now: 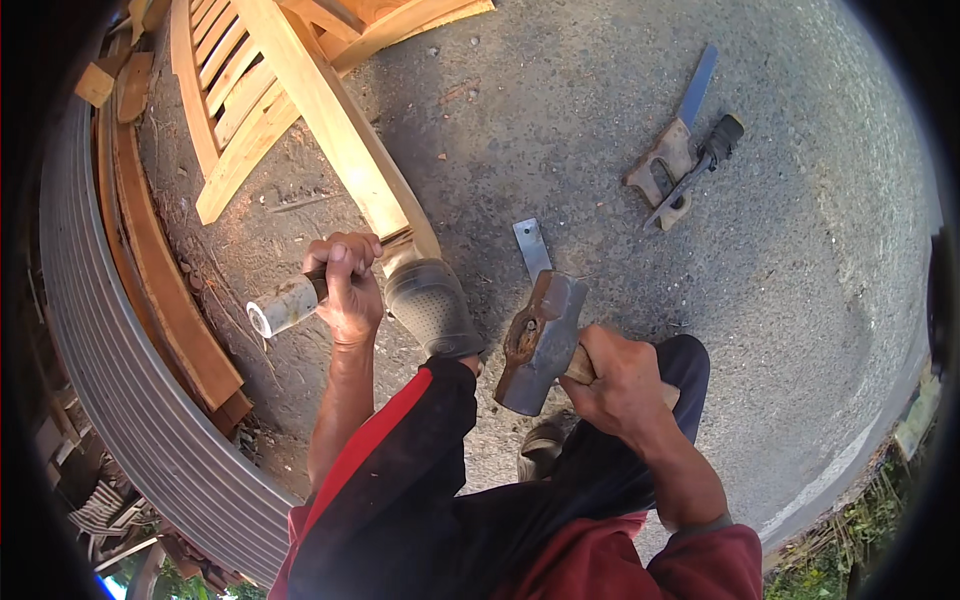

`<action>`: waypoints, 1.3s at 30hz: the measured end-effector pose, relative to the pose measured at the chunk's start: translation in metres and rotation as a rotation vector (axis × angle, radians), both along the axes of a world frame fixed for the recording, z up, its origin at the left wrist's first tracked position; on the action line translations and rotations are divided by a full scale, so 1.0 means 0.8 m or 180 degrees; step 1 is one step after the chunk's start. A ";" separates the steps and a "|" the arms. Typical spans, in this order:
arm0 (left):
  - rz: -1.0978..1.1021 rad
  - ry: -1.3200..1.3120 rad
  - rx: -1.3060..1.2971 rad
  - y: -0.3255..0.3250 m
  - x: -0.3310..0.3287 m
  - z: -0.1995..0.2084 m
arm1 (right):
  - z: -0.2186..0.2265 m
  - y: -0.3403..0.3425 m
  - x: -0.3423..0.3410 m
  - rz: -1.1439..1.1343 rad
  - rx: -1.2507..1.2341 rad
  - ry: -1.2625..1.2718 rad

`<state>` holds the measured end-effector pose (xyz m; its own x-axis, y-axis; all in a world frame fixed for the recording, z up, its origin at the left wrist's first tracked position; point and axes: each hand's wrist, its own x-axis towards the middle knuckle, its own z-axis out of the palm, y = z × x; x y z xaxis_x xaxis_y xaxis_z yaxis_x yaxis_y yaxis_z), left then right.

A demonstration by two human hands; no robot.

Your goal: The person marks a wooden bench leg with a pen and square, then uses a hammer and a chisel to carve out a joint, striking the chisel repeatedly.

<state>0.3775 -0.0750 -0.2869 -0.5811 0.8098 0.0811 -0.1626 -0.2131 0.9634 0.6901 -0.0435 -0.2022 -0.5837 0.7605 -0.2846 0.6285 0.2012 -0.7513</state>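
My left hand (352, 292) is closed round a chisel (284, 306) with a thick whitish handle, its butt pointing left. The chisel's blade is mostly hidden by my fingers, at the near end of a pale wooden beam (335, 135). A cut or notch shows in the beam there. My left foot, in a grey-brown perforated clog (432, 305), rests on or against that end. In my right hand (622, 385) is a heavy sledgehammer (543, 342), gripped by its short wooden handle close to the head. The hammer head is apart from the chisel, to its right.
A handsaw (665, 165) and a tool with a black-wrapped end (720, 142) lie on the concrete at the right. Beyond the hammer lies a metal strip (532, 248). A slatted wooden frame (225, 80) adjoins the beam. Planks (165, 260) and corrugated sheet (120, 380) border the left.
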 end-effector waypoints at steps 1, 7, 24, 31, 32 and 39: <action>0.0019 -0.0088 0.0038 -0.001 0.000 0.000 | 0.000 -0.001 -0.003 0.0055 -0.0003 0.0024; -0.0189 0.0255 0.0123 -0.012 0.007 -0.015 | 0.001 -0.004 -0.010 0.0390 -0.0057 -0.0003; -0.0300 0.1777 0.0042 -0.012 0.031 -0.017 | 0.026 0.012 -0.032 0.0506 -0.0015 -0.0398; 0.0119 0.1739 -0.0153 -0.008 0.045 -0.016 | 0.050 0.031 -0.041 0.0265 0.0199 -0.0120; 0.0116 0.1742 -0.0147 -0.004 0.047 -0.014 | 0.055 0.033 -0.041 0.0084 0.0181 -0.0298; -0.0046 0.1480 -0.0475 0.007 0.050 -0.019 | 0.057 0.055 -0.026 -0.0398 0.0417 -0.0132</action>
<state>0.4174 -0.0696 -0.3021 -0.4995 0.8400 0.2118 0.2904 -0.0680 0.9545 0.6695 0.0005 -0.1563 -0.4720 0.8586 -0.2001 0.6847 0.2140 -0.6967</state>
